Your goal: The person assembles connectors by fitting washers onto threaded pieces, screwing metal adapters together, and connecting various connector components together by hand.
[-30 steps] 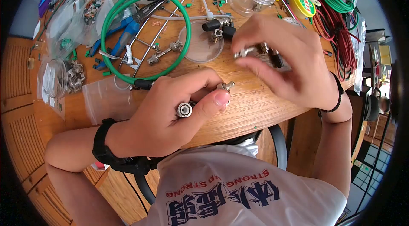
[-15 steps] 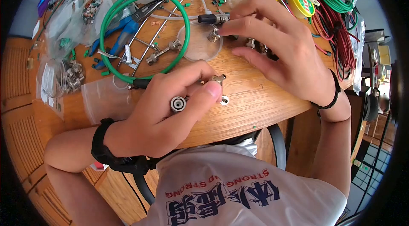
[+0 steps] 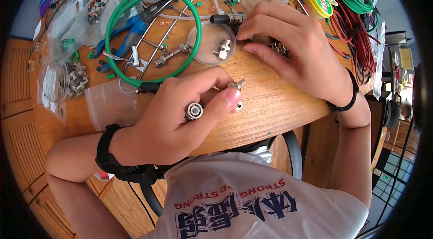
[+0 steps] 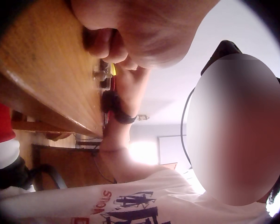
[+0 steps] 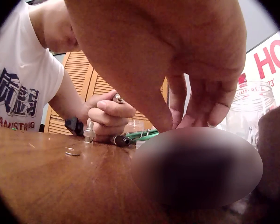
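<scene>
From my distant post, I had the left hand [image 3: 173, 108] just on the near side of the clear round lid [image 3: 206, 43], its grip closed on metal: thumb and forefinger pinched a small connector [image 3: 239, 84], threaded end poking out past the thumb, probably so that end could be reached. A round-mouthed connector [image 3: 194, 111] sat lower in the same curled hand, apparently tucked there to leave the fingertips to the smaller piece. The right wrist view gave me an upright connector [image 5: 88, 133] on the desk [image 5: 46, 172] beside that hand. The right hand [image 3: 297, 54] arched low to the right of the lid, over a cluster of metal connectors [image 3: 280, 49], thumb and forefinger close together with a narrow gap; I could not tell whether they held anything, since the tips were partly hidden. A loose connector [image 3: 224, 48] rested on the lid, which seemed to serve as a small tray, and a black-sleeved connector [image 3: 220, 19] lay at its far edge, handy to the right fingers. The green cable loop [image 3: 197, 18] crossed the lid's left side and ringed a long connector [image 3: 172, 54]; the blue-handled pliers [image 3: 131, 36] lay farther left, seemingly parked out of the way.
</scene>
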Demonstrator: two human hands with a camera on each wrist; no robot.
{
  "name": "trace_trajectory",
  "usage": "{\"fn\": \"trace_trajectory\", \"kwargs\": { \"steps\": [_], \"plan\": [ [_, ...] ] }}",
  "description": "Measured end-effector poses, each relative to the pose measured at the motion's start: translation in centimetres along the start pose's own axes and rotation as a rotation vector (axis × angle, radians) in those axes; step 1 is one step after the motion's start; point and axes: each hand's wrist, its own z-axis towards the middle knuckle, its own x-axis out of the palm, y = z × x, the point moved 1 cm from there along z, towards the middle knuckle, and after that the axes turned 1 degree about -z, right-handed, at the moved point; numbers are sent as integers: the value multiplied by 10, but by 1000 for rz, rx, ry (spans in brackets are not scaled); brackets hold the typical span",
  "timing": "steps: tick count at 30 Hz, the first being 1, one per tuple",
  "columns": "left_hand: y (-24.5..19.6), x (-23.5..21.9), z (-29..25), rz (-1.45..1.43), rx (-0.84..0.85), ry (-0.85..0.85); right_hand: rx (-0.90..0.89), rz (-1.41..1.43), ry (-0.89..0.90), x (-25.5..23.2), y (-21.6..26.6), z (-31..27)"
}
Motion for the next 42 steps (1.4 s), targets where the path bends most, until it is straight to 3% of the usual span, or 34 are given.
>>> {"fn": "trace_trajectory", "kwargs": {
  "steps": [3,5,9,21,27,29,31,33,35,37,42],
  "plan": [
    [-2,2,0,-4,10,-13,-16,8,-68,3,4,2],
    [-5,1,0,2,-4,-23,-146,-25,-57,6,8,5],
    [-6,-1,0,30,-5,20,-137,-22,89,6,8,2],
    [-4,0,-1,62,30,33,-106,78,71,6,8,1],
    [-1,3,1,-45,-11,-38,-68,145,-56,2,5,2],
    [0,3,0,-76,2,-47,87,292,-32,-3,3,1],
    [1,2,-1,-122,8,-44,128,315,24,-5,1,0],
    [1,2,0,-123,9,-42,178,594,-104,0,-1,-1],
    [1,1,-1,-121,8,-45,175,640,-62,-5,1,0],
    [0,1,-2,-114,5,-45,297,906,-15,-7,7,-1],
    [0,1,0,-74,24,-28,262,1008,31,-7,5,-2]
  ]
}}
